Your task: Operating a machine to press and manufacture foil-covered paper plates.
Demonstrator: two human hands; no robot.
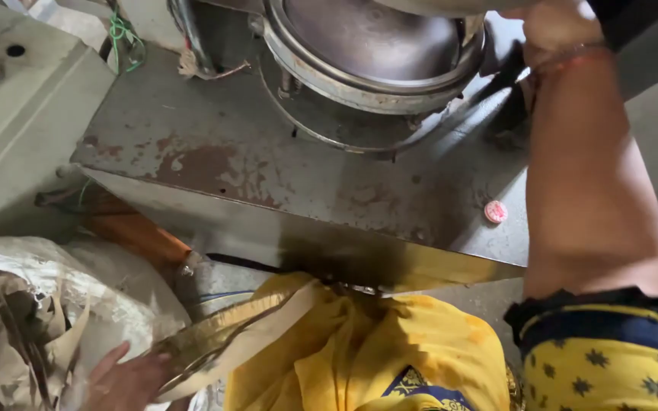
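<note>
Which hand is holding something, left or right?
The left hand, at the bottom left beside the sack: it grips a stack of thin curved sheets. The right hand reaches up beside the round metal die, and no held object shows.

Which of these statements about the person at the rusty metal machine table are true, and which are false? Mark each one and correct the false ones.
1. The left hand grips a curved stack of thin tan sheets low beside the white sack. True.
2. The right hand rests in the person's lap. False: it reaches up beside the round metal die at the top of the picture.
3. A small pink round cap lies on the grey rusty metal table. True.
4. The pink cap sits inside the round die. False: it lies near the table's front edge, apart from the die.
</note>
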